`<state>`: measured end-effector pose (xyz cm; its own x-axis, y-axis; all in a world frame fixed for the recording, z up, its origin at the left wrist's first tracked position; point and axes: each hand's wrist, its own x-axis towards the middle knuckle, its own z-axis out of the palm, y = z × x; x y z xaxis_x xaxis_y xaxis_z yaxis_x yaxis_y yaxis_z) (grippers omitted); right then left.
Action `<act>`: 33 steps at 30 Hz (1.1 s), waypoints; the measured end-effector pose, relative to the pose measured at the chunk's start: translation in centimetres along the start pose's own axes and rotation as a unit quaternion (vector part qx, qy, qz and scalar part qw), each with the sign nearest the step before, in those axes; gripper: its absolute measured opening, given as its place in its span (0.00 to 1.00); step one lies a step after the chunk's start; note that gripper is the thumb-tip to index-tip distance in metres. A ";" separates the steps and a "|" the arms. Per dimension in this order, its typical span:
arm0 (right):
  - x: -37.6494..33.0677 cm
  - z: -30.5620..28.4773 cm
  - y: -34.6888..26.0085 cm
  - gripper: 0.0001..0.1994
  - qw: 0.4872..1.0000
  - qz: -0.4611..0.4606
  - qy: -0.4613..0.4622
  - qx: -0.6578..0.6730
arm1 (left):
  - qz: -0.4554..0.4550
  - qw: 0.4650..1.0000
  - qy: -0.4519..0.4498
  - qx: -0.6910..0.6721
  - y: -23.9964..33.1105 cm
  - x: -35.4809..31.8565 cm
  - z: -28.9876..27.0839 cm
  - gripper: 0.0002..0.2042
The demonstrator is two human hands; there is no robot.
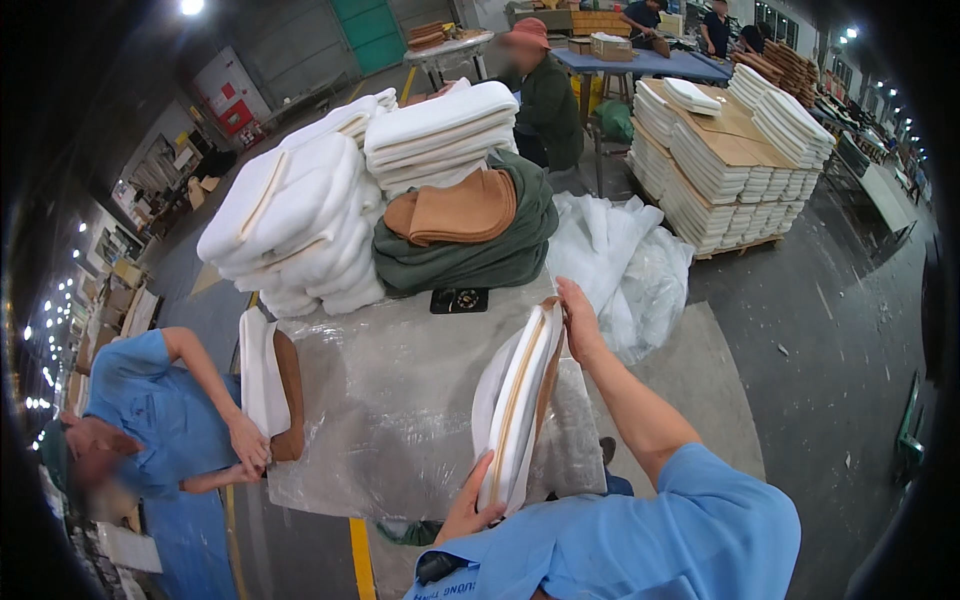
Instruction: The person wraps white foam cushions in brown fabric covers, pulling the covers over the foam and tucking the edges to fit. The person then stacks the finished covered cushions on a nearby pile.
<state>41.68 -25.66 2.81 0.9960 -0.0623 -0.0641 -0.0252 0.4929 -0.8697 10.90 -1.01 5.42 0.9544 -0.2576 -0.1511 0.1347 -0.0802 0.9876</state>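
Observation:
A long, curved white cushion pad [515, 405] with a tan line along its side stands on edge over the plastic-covered table [390, 400]. A brown cover piece [549, 375] lies against its right face. At the near end, my left hand [472, 505] is closed round the pad, thumb pointing up along its side. My right hand [580, 325] grips the far end from the right, on the brown edge. Part of its fingers is hidden behind the pad.
Across the table at left, a co-worker's hands [248, 448] hold another white pad [262, 375] with brown cover. White padding stacks [300, 210], brown pieces [465, 210] on green cloth and a black tray [459, 301] sit at the far side. Clear plastic [625, 260] hangs right; stacked pads [720, 160] stand beyond.

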 end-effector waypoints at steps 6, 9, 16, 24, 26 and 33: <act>-4.8 2.5 -0.1 0.31 0.996 0.016 0.031 -0.081 | 0.096 0.995 -0.002 0.028 0.9 3.6 0.2 0.31; -3.8 0.7 0.2 0.19 0.995 0.038 0.060 -0.071 | 0.171 0.985 -0.019 0.016 0.2 6.5 0.8 0.29; -2.7 -1.2 1.1 0.13 0.991 0.051 0.072 -0.101 | 0.138 0.985 0.102 -0.009 1.8 19.4 3.5 0.25; -4.0 -1.7 -0.4 0.13 0.984 0.049 -0.005 -0.170 | 0.237 0.890 0.166 0.353 3.1 32.6 1.8 0.18; -3.7 -3.2 -0.8 0.13 0.980 0.041 -0.003 -0.196 | 0.175 0.939 0.080 0.284 3.4 34.6 2.2 0.17; -3.9 -2.9 -2.0 0.17 0.929 -0.159 0.053 -0.328 | 0.079 0.972 0.028 0.222 2.9 37.4 2.5 0.15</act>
<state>37.59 -28.92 3.35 0.9487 -0.2166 0.2305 0.1883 -0.1991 -0.9617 46.34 -13.31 2.55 0.9684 -0.2489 0.0147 -0.1301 -0.4540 0.8815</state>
